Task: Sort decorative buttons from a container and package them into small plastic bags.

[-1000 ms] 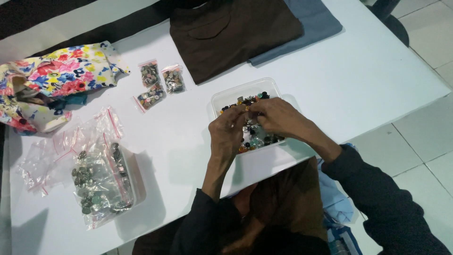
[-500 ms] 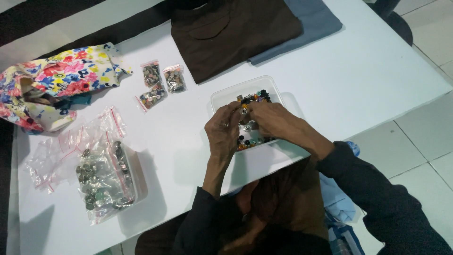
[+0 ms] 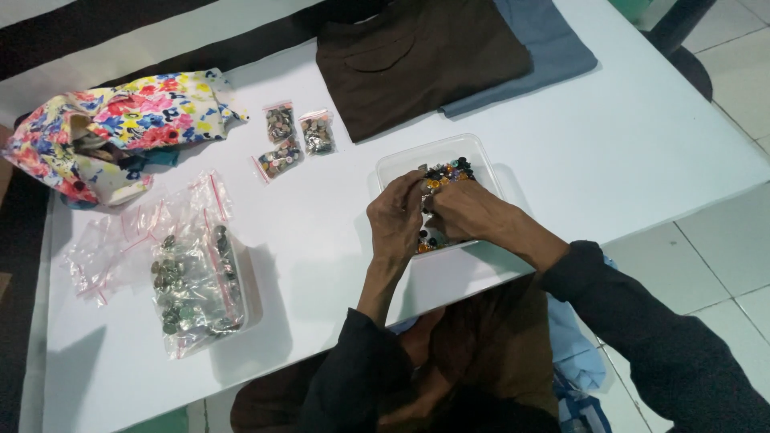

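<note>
White table [image 3: 609, 160] filled most of the frame, tiled floor [image 3: 722, 265] off its right edge. At the far edge lay a folded dark brown garment [image 3: 417, 56], overlapping a folded grey-blue one [image 3: 553, 40]. Far left: crumpled floral cloth [image 3: 120, 128]. Near left: large clear zip bag of metal buttons [image 3: 192, 281], resting partly on a clear tub, with empty small zip bags [image 3: 104, 248] loose just beside it. Mid table, between the floral cloth and the brown garment: three small filled zip bags [image 3: 293, 140], close together.

Clear plastic container [image 3: 481, 156] sat right of centre near the table's front edge, holding mixed coloured buttons [image 3: 449, 172].

Both hands were over that container, touching each other. Left hand [image 3: 397, 220] was curled, fingertips pinched together at the button pile. Right hand [image 3: 465, 210] was likewise narrowed to a pinch, fingertips meeting the left's. Whatever sat between the fingertips was too small to make out; can't tell if either hand actually held a button. Dark sleeves on both arms, left pushed up the forearm.
</note>
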